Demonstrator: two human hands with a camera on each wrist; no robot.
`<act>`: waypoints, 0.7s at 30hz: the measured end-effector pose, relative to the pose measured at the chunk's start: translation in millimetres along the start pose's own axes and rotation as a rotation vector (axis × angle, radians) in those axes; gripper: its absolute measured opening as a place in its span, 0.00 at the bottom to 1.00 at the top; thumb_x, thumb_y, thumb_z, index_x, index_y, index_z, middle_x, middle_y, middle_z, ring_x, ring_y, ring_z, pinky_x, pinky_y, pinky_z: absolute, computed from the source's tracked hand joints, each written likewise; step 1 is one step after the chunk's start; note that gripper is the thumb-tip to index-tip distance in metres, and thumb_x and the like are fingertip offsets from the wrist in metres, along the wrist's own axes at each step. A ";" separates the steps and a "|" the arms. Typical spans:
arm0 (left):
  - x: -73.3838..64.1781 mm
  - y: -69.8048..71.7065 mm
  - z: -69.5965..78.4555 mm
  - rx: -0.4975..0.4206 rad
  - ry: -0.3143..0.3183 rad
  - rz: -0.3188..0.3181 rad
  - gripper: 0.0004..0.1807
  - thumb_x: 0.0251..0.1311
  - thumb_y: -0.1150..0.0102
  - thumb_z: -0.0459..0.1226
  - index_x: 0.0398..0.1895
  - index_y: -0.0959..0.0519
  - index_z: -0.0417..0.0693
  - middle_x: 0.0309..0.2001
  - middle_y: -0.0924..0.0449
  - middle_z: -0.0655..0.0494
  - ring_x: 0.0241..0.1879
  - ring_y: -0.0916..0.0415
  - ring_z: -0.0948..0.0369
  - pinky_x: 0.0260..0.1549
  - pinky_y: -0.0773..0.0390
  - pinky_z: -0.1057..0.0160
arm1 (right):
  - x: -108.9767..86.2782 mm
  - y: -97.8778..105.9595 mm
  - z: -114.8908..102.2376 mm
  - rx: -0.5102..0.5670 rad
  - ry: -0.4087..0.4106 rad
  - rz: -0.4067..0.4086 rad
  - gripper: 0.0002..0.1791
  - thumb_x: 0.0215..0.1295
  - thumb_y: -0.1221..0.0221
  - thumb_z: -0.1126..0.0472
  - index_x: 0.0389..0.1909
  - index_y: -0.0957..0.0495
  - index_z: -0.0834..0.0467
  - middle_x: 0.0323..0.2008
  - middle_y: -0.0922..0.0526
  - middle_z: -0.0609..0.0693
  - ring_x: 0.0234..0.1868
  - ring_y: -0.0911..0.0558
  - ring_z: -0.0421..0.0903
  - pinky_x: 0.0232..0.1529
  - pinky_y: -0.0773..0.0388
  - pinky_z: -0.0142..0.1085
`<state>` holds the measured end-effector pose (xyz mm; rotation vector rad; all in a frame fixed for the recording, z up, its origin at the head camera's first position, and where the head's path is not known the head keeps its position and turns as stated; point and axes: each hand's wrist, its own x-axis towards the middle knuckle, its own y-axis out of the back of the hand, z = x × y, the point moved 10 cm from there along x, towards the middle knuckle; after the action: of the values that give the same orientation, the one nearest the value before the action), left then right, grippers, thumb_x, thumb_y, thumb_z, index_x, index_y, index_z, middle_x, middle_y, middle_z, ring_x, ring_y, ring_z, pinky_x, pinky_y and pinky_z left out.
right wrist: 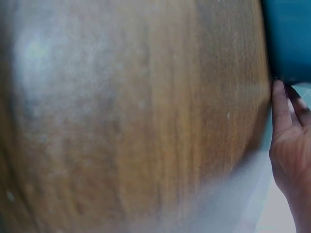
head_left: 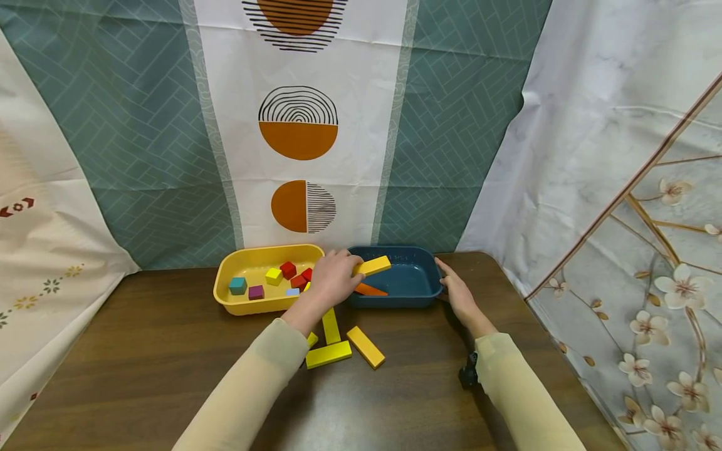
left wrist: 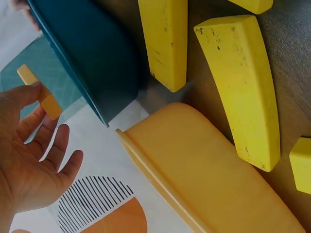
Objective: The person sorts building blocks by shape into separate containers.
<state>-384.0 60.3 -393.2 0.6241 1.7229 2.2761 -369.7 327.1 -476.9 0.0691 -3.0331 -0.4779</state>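
My left hand [head_left: 331, 275] pinches a yellow-orange rectangular block [head_left: 375, 265] between thumb and fingers, over the left part of the blue tray [head_left: 395, 302]. In the left wrist view the same block [left wrist: 50, 104] sits at the thumb tip while the other fingers spread loosely. An orange block [head_left: 370, 290] lies inside the tray, partly hidden by my left hand. My right hand [head_left: 459, 294] touches the tray's right end with its fingers extended; in the right wrist view the fingertips meet the tray's [right wrist: 294, 39] lower edge.
The yellow tray [head_left: 248, 307] at left holds several small cubes, among them a teal cube [head_left: 238, 285] and a purple cube [head_left: 256, 292]. In front lie a yellow-orange block [head_left: 365, 347] and yellow blocks [head_left: 329, 355]. A patterned curtain [head_left: 361, 207] hangs behind the table [head_left: 169, 363].
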 end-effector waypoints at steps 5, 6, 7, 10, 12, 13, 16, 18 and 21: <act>1.6 -2.7 3.6 0.007 -0.005 0.000 0.20 0.68 0.34 0.49 0.59 0.16 0.53 0.50 0.19 0.54 0.47 0.28 0.54 0.48 0.25 0.56 | 8.8 2.9 20.9 -0.023 0.007 0.026 0.33 0.77 0.66 0.65 0.82 0.47 0.53 0.81 0.51 0.55 0.74 0.41 0.63 0.64 0.32 0.64; 2.1 -3.1 4.5 0.006 -0.005 0.000 0.20 0.68 0.35 0.49 0.59 0.16 0.54 0.50 0.19 0.54 0.47 0.28 0.54 0.48 0.24 0.56 | 9.6 3.5 23.3 -0.035 0.010 0.031 0.33 0.77 0.66 0.65 0.82 0.47 0.52 0.81 0.51 0.54 0.74 0.40 0.63 0.64 0.31 0.63; 2.5 -3.9 5.0 0.004 -0.003 -0.001 0.20 0.68 0.35 0.49 0.60 0.16 0.54 0.50 0.19 0.54 0.47 0.28 0.54 0.48 0.24 0.56 | 10.2 4.1 25.1 -0.041 0.011 0.037 0.33 0.76 0.66 0.64 0.82 0.47 0.52 0.81 0.50 0.54 0.74 0.40 0.62 0.64 0.31 0.63; 3.3 -7.6 4.4 -0.016 0.019 -0.008 0.20 0.69 0.36 0.49 0.60 0.16 0.53 0.50 0.19 0.54 0.48 0.28 0.54 0.48 0.24 0.56 | 10.3 4.9 27.7 -0.050 0.016 0.047 0.34 0.76 0.65 0.64 0.82 0.46 0.51 0.81 0.50 0.53 0.74 0.40 0.62 0.64 0.30 0.63; 3.0 -10.1 2.6 -0.034 0.036 -0.010 0.21 0.69 0.37 0.49 0.61 0.17 0.54 0.53 0.19 0.53 0.50 0.28 0.53 0.50 0.23 0.55 | 10.2 4.6 28.5 -0.046 0.016 0.047 0.33 0.76 0.65 0.64 0.82 0.46 0.51 0.81 0.50 0.54 0.73 0.39 0.62 0.64 0.30 0.63; 2.7 -11.7 1.3 -0.042 0.044 -0.012 0.22 0.69 0.37 0.50 0.62 0.18 0.54 0.55 0.20 0.52 0.52 0.28 0.52 0.52 0.23 0.54 | 10.3 4.2 28.8 -0.043 0.016 0.045 0.33 0.76 0.65 0.64 0.82 0.46 0.51 0.81 0.50 0.54 0.73 0.39 0.62 0.64 0.30 0.63; 1.9 -14.6 -2.6 -0.069 0.058 -0.012 0.26 0.69 0.37 0.51 0.67 0.21 0.55 0.61 0.22 0.51 0.59 0.28 0.50 0.58 0.24 0.50 | 9.6 2.8 27.0 -0.027 0.016 0.033 0.33 0.77 0.66 0.64 0.82 0.47 0.52 0.81 0.51 0.54 0.74 0.40 0.63 0.64 0.32 0.64; 1.7 -14.6 -5.5 -0.083 0.061 -0.013 0.28 0.69 0.38 0.51 0.70 0.24 0.55 0.64 0.24 0.50 0.62 0.29 0.49 0.61 0.26 0.49 | 6.2 2.0 17.7 -0.015 0.010 0.023 0.33 0.77 0.66 0.66 0.82 0.47 0.55 0.81 0.51 0.56 0.74 0.41 0.64 0.64 0.32 0.65; 1.8 -12.6 -9.5 -0.100 0.061 -0.010 0.30 0.70 0.38 0.52 0.72 0.26 0.55 0.66 0.26 0.49 0.64 0.30 0.48 0.63 0.28 0.47 | -0.6 0.8 1.2 -0.012 0.008 0.006 0.32 0.77 0.66 0.67 0.81 0.48 0.59 0.81 0.52 0.59 0.75 0.43 0.66 0.65 0.33 0.66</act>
<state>-390.9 56.5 -406.9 0.5302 1.6226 2.3811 -369.2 328.2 -477.8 0.0612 -3.0211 -0.4944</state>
